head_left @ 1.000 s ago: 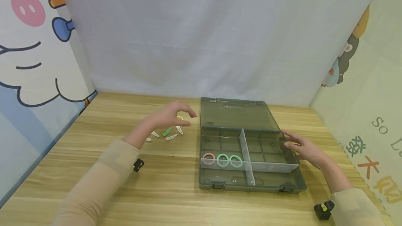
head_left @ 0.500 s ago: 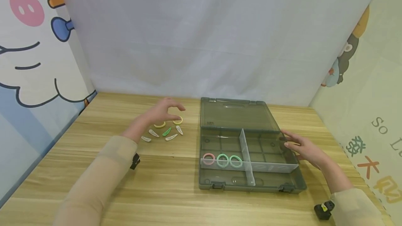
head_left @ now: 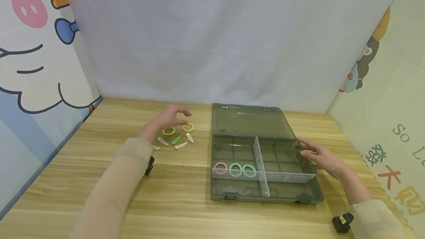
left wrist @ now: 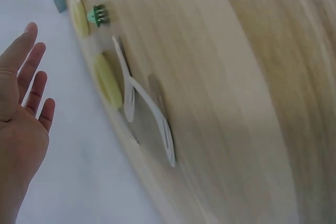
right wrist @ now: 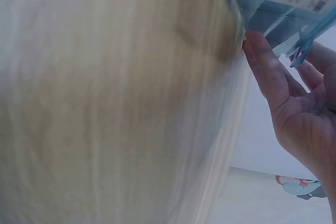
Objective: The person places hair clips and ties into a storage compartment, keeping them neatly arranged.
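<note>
My left hand [head_left: 168, 116] hovers over the yellow hair ties, fingers bent loosely and thumb apart, holding nothing. One yellow hair tie [head_left: 188, 131] lies just below its fingertips; a second yellow hair tie [head_left: 169, 134] is under the palm. Near them lie a green hair clip [head_left: 176, 139] and several white hair clips [head_left: 181, 145]. My right hand [head_left: 324, 159] rests its fingers against the right side of a grey see-through divider box [head_left: 267, 199], whose lid is laid back. Inside, a pink hair tie [head_left: 220, 163] and two green hair ties [head_left: 249, 165] stand against the divider.
White dividers [head_left: 289, 177] split the box into compartments. The box lid [head_left: 250, 121] lies toward the white cloth [head_left: 206, 47] at the back of the wooden table [head_left: 172, 194]. Printed cartoon panels [head_left: 40, 84] stand at the sides.
My left hand has moved left, away from the box, to above the yellow hair ties, and dropped slightly. The right hand stays at the box's side.
</note>
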### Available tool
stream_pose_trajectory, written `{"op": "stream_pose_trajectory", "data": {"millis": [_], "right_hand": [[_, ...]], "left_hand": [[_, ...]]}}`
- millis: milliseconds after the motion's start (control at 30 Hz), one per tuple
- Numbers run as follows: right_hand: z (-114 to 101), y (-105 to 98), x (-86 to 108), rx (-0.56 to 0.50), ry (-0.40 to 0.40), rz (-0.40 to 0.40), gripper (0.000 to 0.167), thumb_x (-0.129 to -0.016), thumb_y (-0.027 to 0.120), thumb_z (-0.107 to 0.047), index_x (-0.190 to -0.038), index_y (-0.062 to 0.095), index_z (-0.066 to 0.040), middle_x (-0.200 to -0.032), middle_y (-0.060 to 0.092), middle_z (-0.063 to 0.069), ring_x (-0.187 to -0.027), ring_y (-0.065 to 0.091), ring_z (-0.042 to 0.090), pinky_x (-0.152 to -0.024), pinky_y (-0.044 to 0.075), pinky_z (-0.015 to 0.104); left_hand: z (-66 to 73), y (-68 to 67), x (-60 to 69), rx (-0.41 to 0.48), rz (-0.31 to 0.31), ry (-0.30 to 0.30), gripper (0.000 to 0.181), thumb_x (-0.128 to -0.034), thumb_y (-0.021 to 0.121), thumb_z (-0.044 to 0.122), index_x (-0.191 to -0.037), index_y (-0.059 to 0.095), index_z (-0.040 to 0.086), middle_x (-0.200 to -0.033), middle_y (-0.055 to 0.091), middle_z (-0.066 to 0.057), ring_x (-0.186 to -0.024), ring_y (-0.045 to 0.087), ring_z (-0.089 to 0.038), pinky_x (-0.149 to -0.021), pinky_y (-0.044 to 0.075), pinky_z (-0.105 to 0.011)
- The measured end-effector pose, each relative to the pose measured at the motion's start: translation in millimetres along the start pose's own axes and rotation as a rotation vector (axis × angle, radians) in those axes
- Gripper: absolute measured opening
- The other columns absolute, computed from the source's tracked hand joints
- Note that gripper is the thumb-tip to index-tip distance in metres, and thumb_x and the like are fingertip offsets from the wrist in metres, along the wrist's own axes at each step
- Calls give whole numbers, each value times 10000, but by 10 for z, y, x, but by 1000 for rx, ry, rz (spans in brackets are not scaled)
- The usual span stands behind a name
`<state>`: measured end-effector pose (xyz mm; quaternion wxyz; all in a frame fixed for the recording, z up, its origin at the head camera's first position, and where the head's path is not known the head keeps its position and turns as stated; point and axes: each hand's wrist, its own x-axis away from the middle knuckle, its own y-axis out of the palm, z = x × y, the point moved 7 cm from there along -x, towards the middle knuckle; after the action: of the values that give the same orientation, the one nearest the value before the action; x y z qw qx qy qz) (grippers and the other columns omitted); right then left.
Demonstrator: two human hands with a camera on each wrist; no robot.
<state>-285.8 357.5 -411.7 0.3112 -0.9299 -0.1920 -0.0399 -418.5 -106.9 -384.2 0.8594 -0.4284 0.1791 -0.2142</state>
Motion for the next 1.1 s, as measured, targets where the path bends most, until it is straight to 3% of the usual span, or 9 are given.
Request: {"op": "stream_pose_trajectory", "data": {"millis": [333,667,1100], "right_hand": [[7,-1,-4,-3,1,2,649,-1002,455,-316,-1522,126,-109,-1533,97,276,-1313,268,526,-815,479,576],[4,-2,-4,-10,-6,5,646,-1003,456,-304,-1520,128,-97,-1533,93,278,-1312,265,531,-817,476,584],[3,1,-3,-4,-3,9,648,-1003,455,-311,-1520,127,-100,-1527,100,287,-1310,267,532,-822,474,589]], "left_hand": [[-254,130,-59,14,-31,-76,318,-845,706,133,-1139,652,25,-1130,655,-134,-1133,548,-324,-1001,385,-489],[-308,201,-64,-68,-73,-96,288,-844,706,161,-1116,672,71,-1073,679,-98,-1061,580,-304,-972,404,-477],[-288,263,-66,-70,-107,-82,116,-866,684,145,-967,721,102,-917,689,-27,-887,597,-197,-845,472,-387]]}}
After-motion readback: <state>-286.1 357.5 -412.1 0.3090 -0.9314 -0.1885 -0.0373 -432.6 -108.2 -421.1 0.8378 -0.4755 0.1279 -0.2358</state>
